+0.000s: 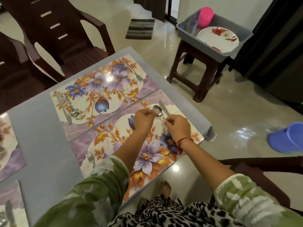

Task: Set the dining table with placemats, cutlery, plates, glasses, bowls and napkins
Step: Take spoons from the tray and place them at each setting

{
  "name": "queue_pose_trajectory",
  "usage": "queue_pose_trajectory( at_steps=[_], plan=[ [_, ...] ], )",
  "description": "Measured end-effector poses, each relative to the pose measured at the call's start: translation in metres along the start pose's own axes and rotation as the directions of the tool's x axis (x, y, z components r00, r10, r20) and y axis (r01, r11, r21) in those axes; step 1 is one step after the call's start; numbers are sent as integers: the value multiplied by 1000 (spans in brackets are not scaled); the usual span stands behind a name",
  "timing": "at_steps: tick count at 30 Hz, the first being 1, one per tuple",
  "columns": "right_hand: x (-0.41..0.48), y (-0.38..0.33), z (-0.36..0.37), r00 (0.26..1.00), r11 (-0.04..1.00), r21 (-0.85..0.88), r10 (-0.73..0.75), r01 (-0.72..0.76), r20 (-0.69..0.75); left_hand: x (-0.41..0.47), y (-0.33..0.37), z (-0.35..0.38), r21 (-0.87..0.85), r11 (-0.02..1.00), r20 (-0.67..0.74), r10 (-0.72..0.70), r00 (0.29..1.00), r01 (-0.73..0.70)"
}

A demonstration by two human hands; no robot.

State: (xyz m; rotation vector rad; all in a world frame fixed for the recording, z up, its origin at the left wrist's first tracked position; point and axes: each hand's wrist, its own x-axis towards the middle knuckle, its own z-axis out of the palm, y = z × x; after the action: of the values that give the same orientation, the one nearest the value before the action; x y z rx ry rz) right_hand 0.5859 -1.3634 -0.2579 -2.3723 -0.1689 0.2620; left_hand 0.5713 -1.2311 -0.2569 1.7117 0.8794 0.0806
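Your right hand [177, 126] pinches the steel spoon [157, 110] by its handle over the right end of the near floral placemat [85, 145], beside the steel knife [163, 105]. Your left hand [143, 118] is curled at the spoon's bowl, hold unclear. Cutlery nearly done; the white flowered plate [218, 39] waits in the grey tub [185, 25], far right.

Near placemat [105, 145] and far placemat [101, 89] lie side by side on the worktop [41, 136], with near knife [164, 107] and far fork [134, 72] at their right ends. Right of the worktop: plate [218, 39] in tub [185, 27] on stool [196, 82].
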Motion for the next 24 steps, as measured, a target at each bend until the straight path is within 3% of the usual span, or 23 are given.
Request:
queue_pose_trajectory(
  at_steps=[7,13,20,24],
  plan=[
    [13,-3,9,999,987,-161,33,-26,40,12,-4,10,167,986,-4,4,1000,-4],
    [16,-3,12,1000,980,-200,0,6,27,7,0,9,231,973,-46,-9,999,19],
    [11,-3,5,999,972,-229,-40,45,25,-4,-6,-1,172,985,-100,40,994,-22],
    [-3,-8,-1,987,981,-116,-158,152,-42,-16,-6,-12,102,988,-208,133,969,-114]
  ],
)
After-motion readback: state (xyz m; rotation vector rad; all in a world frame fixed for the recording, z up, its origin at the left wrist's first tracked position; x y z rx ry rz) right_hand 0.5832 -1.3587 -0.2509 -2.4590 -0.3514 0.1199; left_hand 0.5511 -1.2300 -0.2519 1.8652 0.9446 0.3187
